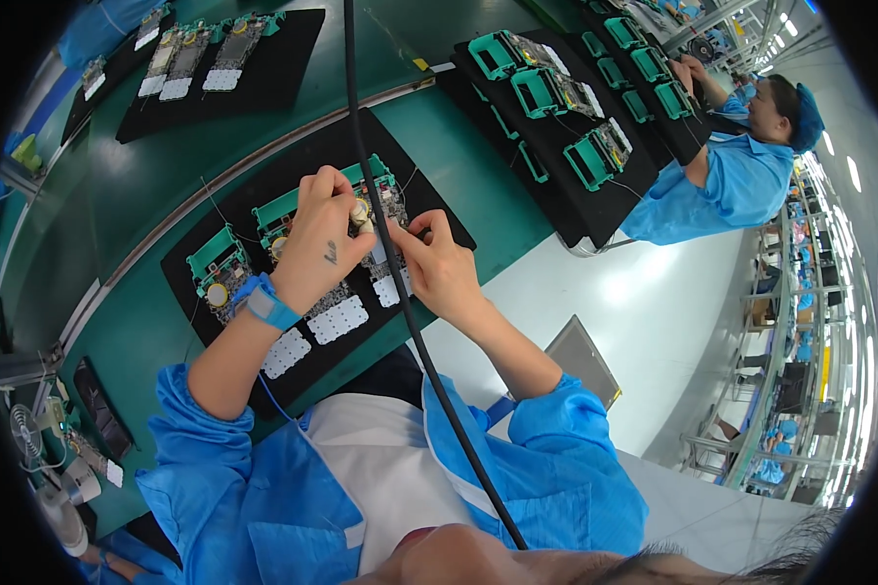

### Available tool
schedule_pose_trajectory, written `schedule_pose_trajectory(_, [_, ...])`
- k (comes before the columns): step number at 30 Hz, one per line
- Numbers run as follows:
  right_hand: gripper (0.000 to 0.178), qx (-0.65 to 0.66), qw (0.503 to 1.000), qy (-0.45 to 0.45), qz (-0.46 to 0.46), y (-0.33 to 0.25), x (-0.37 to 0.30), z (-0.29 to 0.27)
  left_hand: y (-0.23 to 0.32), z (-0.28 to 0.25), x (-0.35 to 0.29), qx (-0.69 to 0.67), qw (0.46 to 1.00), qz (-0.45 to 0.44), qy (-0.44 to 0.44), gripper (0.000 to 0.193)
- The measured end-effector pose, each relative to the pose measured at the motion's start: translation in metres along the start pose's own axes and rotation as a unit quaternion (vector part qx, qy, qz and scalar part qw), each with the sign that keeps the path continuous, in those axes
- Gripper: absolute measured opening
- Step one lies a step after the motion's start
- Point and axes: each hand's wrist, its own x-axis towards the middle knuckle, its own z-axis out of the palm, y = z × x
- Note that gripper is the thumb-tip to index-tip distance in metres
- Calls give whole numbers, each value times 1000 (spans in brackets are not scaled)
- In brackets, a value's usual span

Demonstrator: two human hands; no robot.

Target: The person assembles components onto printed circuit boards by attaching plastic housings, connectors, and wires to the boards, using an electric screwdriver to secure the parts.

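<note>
Both forearms reach forward over the black tray [190, 255] on the green table [127, 185]. The left hand [324, 239], fingers curled shut, pinches a small metal tool [361, 214]; the right hand [437, 261] pinches the circuit board [385, 200] just beyond.

Both hands [380, 244] on green-framed circuit board [376, 210]

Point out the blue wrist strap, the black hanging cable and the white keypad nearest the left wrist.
blue wrist strap [266, 304], head view, on its band.
black hanging cable [359, 127], head view, mid-length.
white keypad [339, 320], head view, its centre.
</note>
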Motion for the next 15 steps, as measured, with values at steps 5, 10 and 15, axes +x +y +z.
schedule_pose_trajectory(5, [63,-146,988,20,-49,-6,-4,7,1,2,-1,19,1000,14,2,21])
schedule_pose_trajectory(10, [45,-33,999,-18,-3,1,5,4,-1,-14,-28,58,991,90,85,28])
schedule_pose_trajectory(15, [36,-88,982,105,127,64,6,-17,-36,-83,-141,133,955,-159,211,43])
